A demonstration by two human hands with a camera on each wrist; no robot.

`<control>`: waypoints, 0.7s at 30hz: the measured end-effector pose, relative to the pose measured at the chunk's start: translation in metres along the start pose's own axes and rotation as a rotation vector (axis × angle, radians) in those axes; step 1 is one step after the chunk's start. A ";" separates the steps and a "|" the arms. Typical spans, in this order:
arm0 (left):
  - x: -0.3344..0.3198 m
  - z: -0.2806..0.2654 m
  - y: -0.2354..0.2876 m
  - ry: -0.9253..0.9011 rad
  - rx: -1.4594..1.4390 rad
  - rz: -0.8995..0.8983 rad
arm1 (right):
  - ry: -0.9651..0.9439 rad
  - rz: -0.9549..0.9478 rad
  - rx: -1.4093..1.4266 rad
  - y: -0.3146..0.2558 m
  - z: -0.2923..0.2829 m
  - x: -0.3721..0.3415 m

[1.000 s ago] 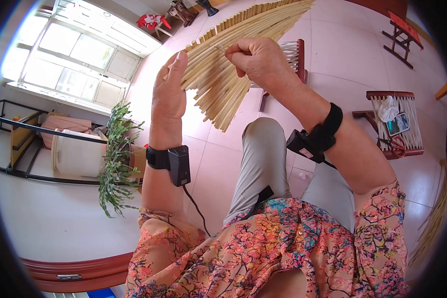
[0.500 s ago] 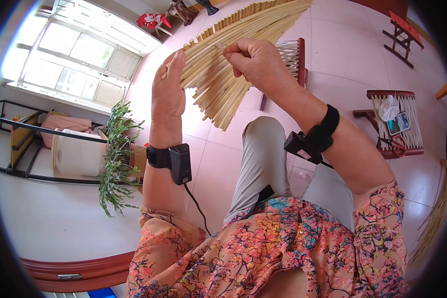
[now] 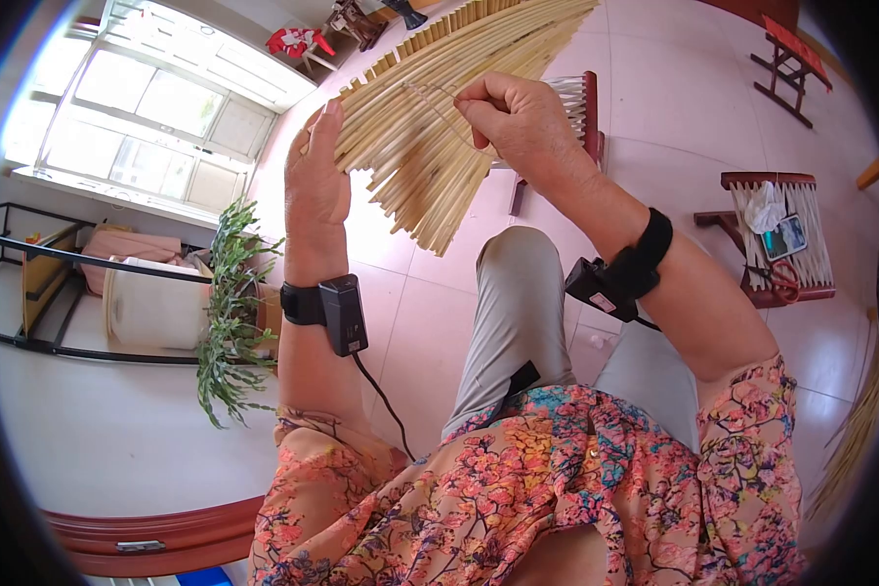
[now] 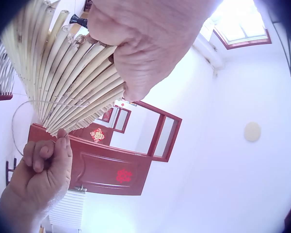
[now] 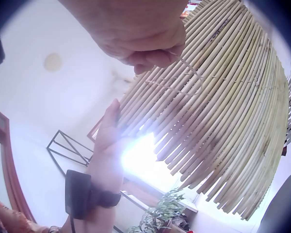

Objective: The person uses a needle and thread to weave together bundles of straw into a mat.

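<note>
Hands (image 3: 317, 181) (image 3: 525, 122) gripping stalk fan (image 3: 415, 142), pinching thread (image 4: 13, 125)

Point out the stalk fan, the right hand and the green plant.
Stalk fan (image 3: 418, 140): head view, middle stalks.
Right hand (image 3: 525, 122): head view, back of hand.
Green plant (image 3: 229, 332): head view, central leaves.

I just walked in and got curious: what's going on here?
A person is handling a fan-shaped sheet of stalks. The left hand grips its edge, while the right hand pinches a thread that makes a loose loop between that hand and the sheet. A phone and scissors lie on a stool to the person's right.
</note>
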State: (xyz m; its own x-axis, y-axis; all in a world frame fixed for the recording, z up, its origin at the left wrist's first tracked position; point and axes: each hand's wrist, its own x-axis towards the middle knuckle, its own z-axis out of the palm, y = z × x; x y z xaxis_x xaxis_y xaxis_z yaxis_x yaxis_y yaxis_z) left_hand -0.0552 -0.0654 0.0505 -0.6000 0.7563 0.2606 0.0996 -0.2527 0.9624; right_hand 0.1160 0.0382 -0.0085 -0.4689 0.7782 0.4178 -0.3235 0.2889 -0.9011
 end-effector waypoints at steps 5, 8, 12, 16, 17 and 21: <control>0.001 -0.001 0.000 -0.014 0.003 0.015 | 0.041 0.041 0.116 -0.006 -0.004 -0.003; 0.000 0.000 0.002 -0.027 0.022 0.018 | 0.153 0.028 0.179 -0.011 -0.022 -0.002; -0.001 -0.001 0.003 -0.030 0.028 0.008 | 0.220 0.033 0.272 -0.010 -0.034 0.000; 0.000 -0.001 0.002 -0.051 0.020 0.009 | 0.097 0.032 0.155 -0.008 -0.023 0.001; -0.001 0.001 0.002 -0.024 0.016 0.011 | 0.035 0.026 0.118 -0.005 -0.018 0.001; -0.002 0.001 0.000 -0.004 -0.009 0.004 | -0.033 0.035 0.066 -0.005 0.001 0.004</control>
State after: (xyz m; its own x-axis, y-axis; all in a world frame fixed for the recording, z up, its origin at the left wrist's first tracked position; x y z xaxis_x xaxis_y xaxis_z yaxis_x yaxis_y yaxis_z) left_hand -0.0535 -0.0661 0.0497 -0.5965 0.7577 0.2647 0.0949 -0.2609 0.9607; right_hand 0.1153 0.0393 -0.0021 -0.5069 0.7683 0.3908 -0.3591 0.2240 -0.9060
